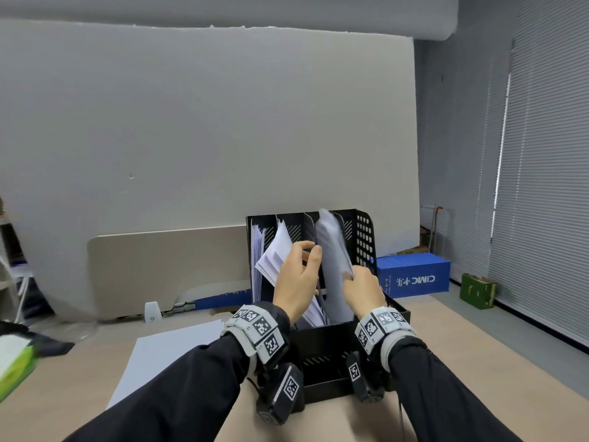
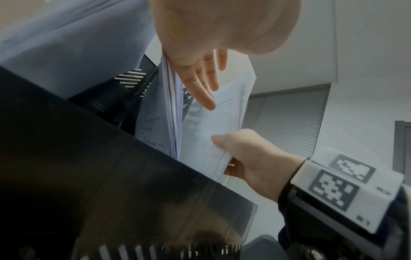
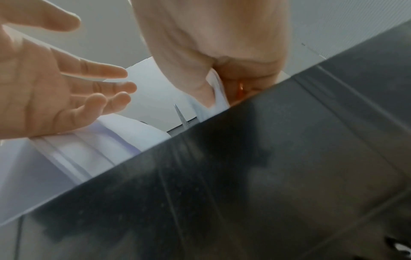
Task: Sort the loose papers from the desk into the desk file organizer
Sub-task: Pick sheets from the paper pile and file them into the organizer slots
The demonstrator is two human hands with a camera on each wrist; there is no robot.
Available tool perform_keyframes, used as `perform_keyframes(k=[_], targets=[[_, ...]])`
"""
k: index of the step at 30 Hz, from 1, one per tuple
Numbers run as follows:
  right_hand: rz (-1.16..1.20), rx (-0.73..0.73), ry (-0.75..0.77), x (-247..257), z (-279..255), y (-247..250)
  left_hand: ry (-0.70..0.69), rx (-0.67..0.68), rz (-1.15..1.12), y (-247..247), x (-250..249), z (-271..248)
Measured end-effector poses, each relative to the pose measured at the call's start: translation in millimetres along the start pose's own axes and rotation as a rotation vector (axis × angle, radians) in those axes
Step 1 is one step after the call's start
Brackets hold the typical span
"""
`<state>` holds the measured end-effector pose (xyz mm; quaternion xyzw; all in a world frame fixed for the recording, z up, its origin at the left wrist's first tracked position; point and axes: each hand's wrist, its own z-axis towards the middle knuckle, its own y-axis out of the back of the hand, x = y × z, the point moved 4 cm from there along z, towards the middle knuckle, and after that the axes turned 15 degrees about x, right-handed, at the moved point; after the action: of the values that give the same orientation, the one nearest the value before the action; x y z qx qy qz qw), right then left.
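The black desk file organizer (image 1: pixel 322 342) stands on the desk in front of me, with several upright compartments. My left hand (image 1: pixel 310 253) is open, its straight fingers (image 2: pixel 201 84) pressing a sheaf of filed papers (image 1: pixel 275 256) over to the left. My right hand (image 1: pixel 352 277) pinches the edge of a blurred bundle of papers (image 1: pixel 331 250) that stands in a compartment toward the right. The left wrist view shows my right hand (image 2: pixel 222 140) gripping those printed sheets (image 2: pixel 213 123) above the organizer wall (image 2: pixel 89 176). In the right wrist view the pinch (image 3: pixel 215 98) sits just above the black wall (image 3: pixel 266 176).
A stack of loose white sheets (image 1: pixel 172 349) lies on the desk left of the organizer. A green and white object (image 1: pixel 16 362) is at the far left edge. Behind stand a beige divider (image 1: pixel 159 269), a large white board (image 1: pixel 191 122), a blue box (image 1: pixel 414 275) and a green box (image 1: pixel 478 290).
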<state>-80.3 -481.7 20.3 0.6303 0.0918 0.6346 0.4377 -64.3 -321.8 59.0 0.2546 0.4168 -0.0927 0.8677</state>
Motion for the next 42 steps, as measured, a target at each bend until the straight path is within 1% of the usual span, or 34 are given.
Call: perform_keyframes(k=[2,4,5,9,11,13,14,16,17,19,21,22,25,26,28,30,31,33,35,37,40,42], targets=[[0.111,-0.083,0.101,10.5,-6.7,2.9,-0.004,-0.002,0.018,-0.1,-1.1,0.1],[0.201,-0.094,0.151,19.0,-12.1,-2.1,-0.004,-0.017,0.063,1.6,-0.6,-0.8],[0.184,-0.068,0.152,22.1,-13.2,-7.0,-0.006,-0.022,0.091,2.8,-0.2,-1.8],[-0.111,0.105,0.039,17.7,-3.8,-30.1,-0.054,-0.004,0.211,8.1,-0.4,-10.4],[-0.151,0.169,-0.006,11.7,-0.8,-35.2,-0.111,0.008,0.287,11.2,-3.0,-18.3],[-0.175,0.18,-0.027,8.4,-0.5,-35.8,-0.146,0.045,0.361,14.4,-1.1,-25.8],[-0.193,0.168,-0.025,8.7,-0.9,-35.1,-0.139,0.089,0.399,15.1,1.2,-29.1],[-0.228,0.118,0.01,12.8,-1.4,-32.9,-0.07,0.206,0.511,13.6,7.6,-36.2],[-0.237,0.086,0.033,15.9,-1.3,-31.4,-0.019,0.24,0.575,13.0,10.7,-39.0],[-0.234,0.039,0.071,21.7,-1.4,-29.7,0.085,0.212,0.662,16.2,16.3,-40.1],[-0.226,0.028,0.091,26.3,-3.0,-29.3,0.171,0.161,0.662,20.3,20.1,-36.8],[-0.226,0.03,0.096,27.4,-4.7,-29.6,0.203,0.16,0.642,20.6,21.2,-34.4],[-0.204,0.025,0.109,26.3,-7.3,-30.1,0.276,0.21,0.6,17.6,23.4,-25.0],[-0.193,0.042,0.112,24.2,-6.3,-31.2,0.303,0.228,0.592,16.0,23.2,-22.1],[-0.119,0.136,0.08,17.5,-0.6,-36.3,0.361,0.247,0.554,12.6,26.1,-14.9],[0.016,0.26,0.014,12.0,4.5,-41.9,0.422,0.235,0.506,11.0,27.7,-9.1],[0.037,0.292,-0.028,9.7,7.2,-43.8,0.443,0.221,0.488,11.0,27.9,-6.5],[-0.01,0.298,-0.091,5.7,12.9,-45.4,0.456,0.206,0.474,10.7,27.9,-1.8],[-0.087,0.277,-0.111,4.2,17.0,-43.9,0.462,0.2,0.499,12.2,26.3,0.7],[-0.1,0.254,-0.073,6.1,19.3,-42.3,0.473,0.139,0.53,18.3,25.5,0.8],[-0.04,0.179,0.072,11.4,15.2,-38.4,0.484,-0.033,0.532,29.0,29.4,-3.5],[-0.003,0.112,0.154,12.9,10.9,-35.6,0.448,-0.104,0.552,30.6,31.0,-6.8]])
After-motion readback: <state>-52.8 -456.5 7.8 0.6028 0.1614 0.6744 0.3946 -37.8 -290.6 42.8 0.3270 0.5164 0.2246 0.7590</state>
